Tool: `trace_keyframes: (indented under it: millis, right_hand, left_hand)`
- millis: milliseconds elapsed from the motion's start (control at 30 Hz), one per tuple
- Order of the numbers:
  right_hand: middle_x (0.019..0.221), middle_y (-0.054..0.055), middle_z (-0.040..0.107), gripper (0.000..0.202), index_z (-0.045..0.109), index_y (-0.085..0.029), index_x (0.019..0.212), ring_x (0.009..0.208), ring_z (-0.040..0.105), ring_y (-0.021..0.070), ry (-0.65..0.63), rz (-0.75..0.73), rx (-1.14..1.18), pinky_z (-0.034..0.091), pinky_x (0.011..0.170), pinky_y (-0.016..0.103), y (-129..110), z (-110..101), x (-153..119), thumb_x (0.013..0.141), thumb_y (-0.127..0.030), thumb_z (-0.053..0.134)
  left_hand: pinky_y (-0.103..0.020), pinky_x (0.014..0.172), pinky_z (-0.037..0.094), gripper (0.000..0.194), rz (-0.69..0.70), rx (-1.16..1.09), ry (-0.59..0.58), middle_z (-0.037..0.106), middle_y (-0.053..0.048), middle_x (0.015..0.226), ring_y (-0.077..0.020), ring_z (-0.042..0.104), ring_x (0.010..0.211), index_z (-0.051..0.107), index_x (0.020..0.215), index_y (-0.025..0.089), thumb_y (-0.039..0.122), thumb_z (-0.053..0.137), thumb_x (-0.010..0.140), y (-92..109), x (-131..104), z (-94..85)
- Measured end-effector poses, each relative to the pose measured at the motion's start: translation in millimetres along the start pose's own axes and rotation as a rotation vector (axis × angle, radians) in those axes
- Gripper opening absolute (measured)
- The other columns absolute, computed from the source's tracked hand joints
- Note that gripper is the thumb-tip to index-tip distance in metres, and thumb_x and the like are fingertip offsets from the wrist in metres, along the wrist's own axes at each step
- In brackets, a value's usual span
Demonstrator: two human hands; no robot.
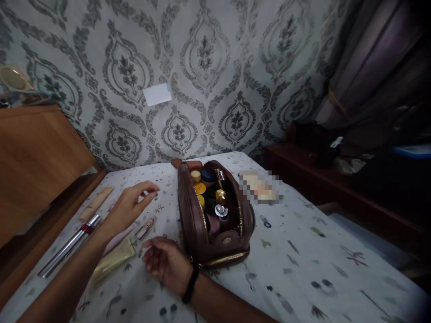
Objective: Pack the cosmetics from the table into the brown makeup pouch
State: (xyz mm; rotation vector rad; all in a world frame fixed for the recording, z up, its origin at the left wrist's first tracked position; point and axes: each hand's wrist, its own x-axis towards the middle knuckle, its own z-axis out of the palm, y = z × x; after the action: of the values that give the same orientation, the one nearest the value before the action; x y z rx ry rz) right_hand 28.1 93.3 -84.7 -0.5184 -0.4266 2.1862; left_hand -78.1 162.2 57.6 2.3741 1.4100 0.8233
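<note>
A brown leather bag [193, 220] lies unzipped on the patterned sheet, with several bottles and jars inside, among them a dark blue lid [208, 175] and a silver cap [221, 211]. To its left, my left hand [129, 204] hovers over the sheet with fingers apart, holding nothing. My right hand [168, 262], with a black band at the wrist, is beside the bag's front left corner, its fingers loosely curled and empty. Between the hands lies a small pink tube [144, 229]. Under and beside my left arm are a gold tube [116, 260], a silver tube [63, 251] and a beige tube [96, 204].
The patterned sheet [289, 278] spreads around the bag. A blurred flat item [261, 186] lies right of it. A wooden panel [37, 157] borders the left side, a papered wall [205, 112] the back, and dark red furniture [296, 175] the right.
</note>
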Motion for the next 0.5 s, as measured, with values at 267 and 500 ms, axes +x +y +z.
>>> trace_keyframes:
  millis: [267, 500]
  right_hand:
    - [0.063, 0.002, 0.066, 0.034, 0.069, -0.012, 0.084, 0.049, 0.054, 0.0085, -0.025, -0.003, -0.008, 0.027, 0.047, 0.02, -2.0, -1.7, 0.3, 0.067, -0.04, 0.077]
    - [0.065, 0.001, 0.065, 0.03, 0.07, -0.013, 0.084, 0.053, 0.053, 0.0077, 0.003, 0.017, -0.002, 0.03, 0.048, 0.019, -5.4, 3.9, -2.3, 0.066, -0.035, 0.081]
  left_hand:
    - [-0.032, 0.075, 0.049, 0.032, -0.302, 0.042, 0.261, 0.073, -0.005, 0.088, -0.0238, 0.064, 0.086, 0.065, 0.087, 0.022, 0.05, 0.051, 0.079, -120.1, -65.3, -8.0]
    - [-0.03, 0.077, 0.05, 0.034, -0.51, -0.014, 0.463, 0.07, -0.007, 0.086, -0.0208, 0.065, 0.083, 0.06, 0.092, 0.016, 0.044, 0.045, 0.078, -169.3, -103.0, -14.5]
